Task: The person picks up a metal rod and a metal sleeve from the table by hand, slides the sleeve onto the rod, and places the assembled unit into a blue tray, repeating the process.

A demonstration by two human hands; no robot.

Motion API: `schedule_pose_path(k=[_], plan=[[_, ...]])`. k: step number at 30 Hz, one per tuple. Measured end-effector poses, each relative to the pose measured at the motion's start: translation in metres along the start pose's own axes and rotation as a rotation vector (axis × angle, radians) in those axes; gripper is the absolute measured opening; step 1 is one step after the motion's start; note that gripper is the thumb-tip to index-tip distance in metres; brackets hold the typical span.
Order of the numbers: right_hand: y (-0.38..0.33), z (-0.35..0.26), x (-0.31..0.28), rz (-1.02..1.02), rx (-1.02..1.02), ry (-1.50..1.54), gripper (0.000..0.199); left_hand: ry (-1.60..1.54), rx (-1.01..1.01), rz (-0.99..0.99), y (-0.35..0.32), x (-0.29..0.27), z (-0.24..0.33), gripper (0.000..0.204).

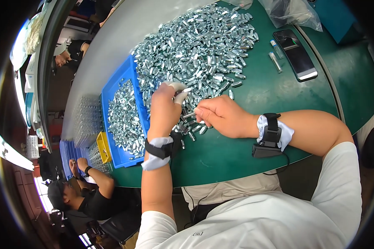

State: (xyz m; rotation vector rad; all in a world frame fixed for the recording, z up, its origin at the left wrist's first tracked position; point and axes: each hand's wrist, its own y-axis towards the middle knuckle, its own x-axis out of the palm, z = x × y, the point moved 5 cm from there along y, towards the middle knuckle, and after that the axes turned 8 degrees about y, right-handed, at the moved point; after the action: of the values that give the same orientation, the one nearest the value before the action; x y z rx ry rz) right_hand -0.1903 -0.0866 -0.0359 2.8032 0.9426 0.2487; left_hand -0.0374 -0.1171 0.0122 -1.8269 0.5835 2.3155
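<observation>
A large heap of small shiny hexagonal metal fittings [199, 45] covers the green table in front of me. At its near edge, my left hand [165, 108] pinches one metal fitting [187, 90] between fingertips wearing white covers. My right hand [227, 117] is closed on a thin metal rod [188, 115], which points left toward the loose fittings under my left hand. The rod's far end is hard to make out against the heap. Beside my left hand lies a blue tray [116, 156] filled with smaller-looking metal pieces [124, 116].
On the right lie a black phone [295, 54], two small tubes [275, 62] and a clear plastic bag [293, 14]. Left of the tray stand a yellow bin [104, 147] and clear racks [86, 120]. A co-worker [87, 195] sits at lower left with raised hands.
</observation>
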Motion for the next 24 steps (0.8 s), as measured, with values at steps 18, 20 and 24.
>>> schedule_pose_path(k=[18,20,24], plan=[[0.000,0.000,-0.002,0.007,0.070,0.016,0.032,-1.051,-0.418,0.176,-0.078,0.000,-0.002,0.017],[-0.001,0.002,-0.002,0.007,0.075,0.011,0.032,-0.980,-0.409,0.156,-0.080,0.000,-0.003,0.017],[0.000,0.002,-0.001,0.006,0.066,0.016,0.031,-0.784,-0.284,0.057,-0.079,-0.003,0.009,0.020]])
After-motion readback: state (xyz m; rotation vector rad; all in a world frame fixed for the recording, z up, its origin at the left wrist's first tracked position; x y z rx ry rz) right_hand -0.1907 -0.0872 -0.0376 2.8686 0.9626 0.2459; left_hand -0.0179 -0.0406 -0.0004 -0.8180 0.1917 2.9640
